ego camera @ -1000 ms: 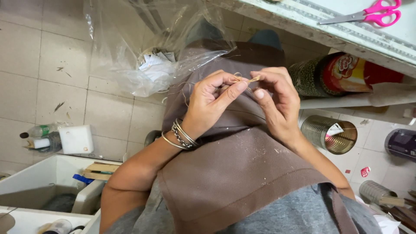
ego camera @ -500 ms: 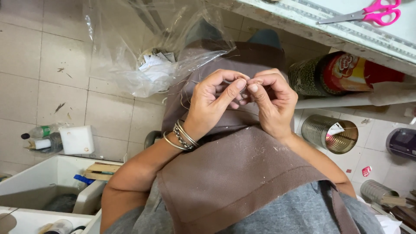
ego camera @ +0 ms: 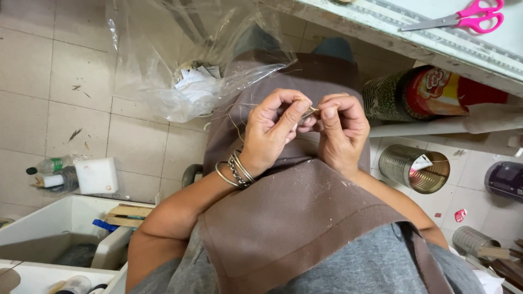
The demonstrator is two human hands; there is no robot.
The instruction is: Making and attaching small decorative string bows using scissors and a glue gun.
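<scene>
Head view: a small pale strip [ego camera: 309, 111], thin and hard to make out, is pinched between both hands above the brown apron [ego camera: 283, 218], which serves here as the landmark. The left hand [ego camera: 272, 130] is closed narrowly on the strip, thumb and forefinger pressed together at one end, and bangles [ego camera: 231, 170] are worn at its wrist. The right hand [ego camera: 340, 130] is curled tight just beside it, its fingertips closed on the other end, so that the two hands are seen touching over the upper part of the apron. Fine threads [ego camera: 234, 117] are seen trailing from the left hand across the apron's top.

Beyond the top edge of the apron, a clear plastic bag [ego camera: 163, 60] holding crumpled paper scraps [ego camera: 193, 81] is spread on the tiled floor [ego camera: 49, 71]. To the right of the apron, an open metal tin [ego camera: 411, 169] lies on its side, and above it a printed red and dark can [ego camera: 430, 92] is laid under the edge of a worktable [ego camera: 381, 27]. Pink-handled scissors [ego camera: 463, 16] are rested on that table. To the left of the apron, a white box [ego camera: 97, 175] and small bottles [ego camera: 52, 171] are set on the floor, and a white tub [ego camera: 49, 228] with wooden pieces [ego camera: 126, 214] is placed nearer the apron's lower left.
</scene>
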